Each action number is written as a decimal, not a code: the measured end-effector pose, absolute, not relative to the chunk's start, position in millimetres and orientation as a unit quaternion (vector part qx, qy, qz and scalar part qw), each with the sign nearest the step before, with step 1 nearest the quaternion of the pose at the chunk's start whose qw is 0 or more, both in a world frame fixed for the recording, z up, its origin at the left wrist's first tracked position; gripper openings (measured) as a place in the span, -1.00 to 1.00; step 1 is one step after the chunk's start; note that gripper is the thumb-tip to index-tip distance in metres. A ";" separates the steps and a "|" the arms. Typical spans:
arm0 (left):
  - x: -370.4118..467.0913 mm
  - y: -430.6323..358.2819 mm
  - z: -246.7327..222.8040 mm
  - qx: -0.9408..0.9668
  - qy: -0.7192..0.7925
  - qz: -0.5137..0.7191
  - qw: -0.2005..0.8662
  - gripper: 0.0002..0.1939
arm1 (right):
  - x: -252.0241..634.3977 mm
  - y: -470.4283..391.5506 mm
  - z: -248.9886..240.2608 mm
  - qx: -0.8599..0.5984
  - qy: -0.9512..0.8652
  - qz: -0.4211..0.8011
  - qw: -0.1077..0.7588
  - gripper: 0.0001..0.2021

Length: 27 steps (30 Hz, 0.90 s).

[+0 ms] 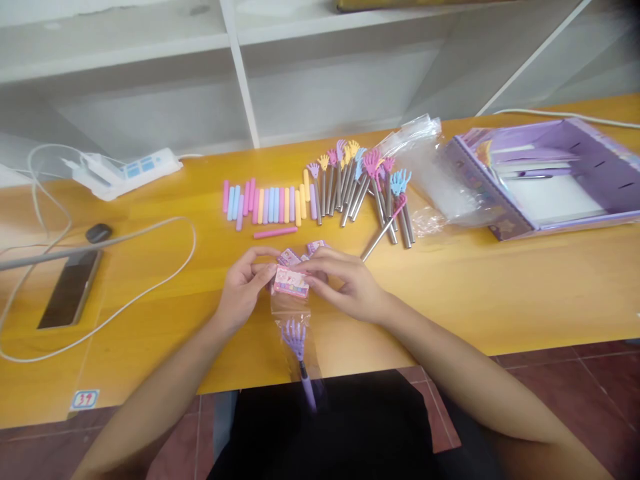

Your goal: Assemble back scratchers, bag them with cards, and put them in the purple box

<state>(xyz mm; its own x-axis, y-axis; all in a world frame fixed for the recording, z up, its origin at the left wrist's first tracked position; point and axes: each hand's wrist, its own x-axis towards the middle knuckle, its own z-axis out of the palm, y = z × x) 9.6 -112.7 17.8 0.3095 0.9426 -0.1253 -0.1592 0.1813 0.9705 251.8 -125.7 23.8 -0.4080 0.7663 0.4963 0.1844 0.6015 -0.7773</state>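
Observation:
Between my two hands is a small pink printed card point(291, 282). My left hand point(246, 287) pinches its left edge, and my right hand point(345, 283) holds its upper right corner. Below the card hangs a clear plastic bag point(285, 307) with a purple hand-shaped scratcher point(295, 340) inside, its purple handle pointing down over the table's front edge. More small purple cards point(316, 247) lie just behind my fingers, partly hidden by them.
Coloured handle tubes point(273, 205) lie in a row behind my hands. Right of them are metal-rod scratchers point(357, 183), clear bags point(440, 180) and a purple box point(515, 223). At left are a phone point(71, 290), cables and a power strip point(145, 167). Shelves point(245, 80) stand behind.

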 end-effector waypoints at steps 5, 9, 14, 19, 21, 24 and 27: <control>9.5 -113.1 17.6 0.483 0.411 0.422 0.647 -0.66 | 254.0 -126.2 26.6 -0.323 -0.760 0.365 0.430 -0.71; 9.7 -112.8 17.5 0.487 0.406 0.425 0.646 -0.67 | 254.9 -125.2 30.6 -0.323 -0.747 0.401 0.421 -0.72; 10.2 -112.8 16.7 0.485 0.410 0.424 0.646 -0.66 | 254.0 -124.7 33.9 -0.291 -0.730 0.481 0.388 -0.71; 11.0 -112.5 15.1 0.487 0.412 0.437 0.634 -0.68 | 252.5 -126.8 36.2 -0.283 -0.731 0.504 0.364 -0.73; 11.4 -112.4 15.3 0.481 0.416 0.442 0.633 -0.69 | 252.9 -127.2 36.4 -0.285 -0.732 0.497 0.367 -0.72; 11.8 -112.4 16.2 0.481 0.417 0.445 0.630 -0.69 | 253.7 -126.6 35.8 -0.276 -0.742 0.481 0.377 -0.72; 11.9 -113.0 17.2 0.493 0.418 0.447 0.618 -0.70 | 253.3 -125.4 34.7 -0.286 -0.756 0.433 0.398 -0.74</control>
<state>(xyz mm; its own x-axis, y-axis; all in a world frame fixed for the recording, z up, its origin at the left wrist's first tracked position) 11.9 -113.0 17.2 0.2506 0.9651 -0.0760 -0.1402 0.1138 0.9836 253.3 -125.4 34.7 -0.5190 0.7776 0.3549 0.0879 0.4616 -0.8827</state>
